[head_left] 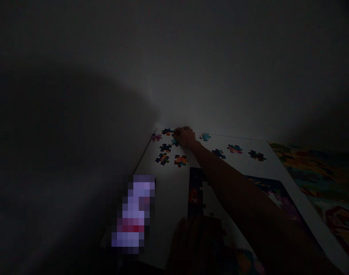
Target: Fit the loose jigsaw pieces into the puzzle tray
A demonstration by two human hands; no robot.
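Note:
A white board [168, 191] lies in dim light with several loose coloured puzzle pieces [180, 160] scattered along its far side. A partly joined puzzle with a dark border [195, 193] sits nearer to me. My right hand [185, 136] reaches out to the board's far left corner, fingers curled down and pinched on a puzzle piece [175, 134] among the loose ones. My left hand [195, 238] is very dark. It lies low on the near edge of the joined puzzle with its fingers apart.
A blurred, pixelated purple and red object [134, 214] lies on the board's near left part. A colourful patterned mat [320, 179] spreads to the right of the board. A bare wall rises behind, and deep shadow covers the left.

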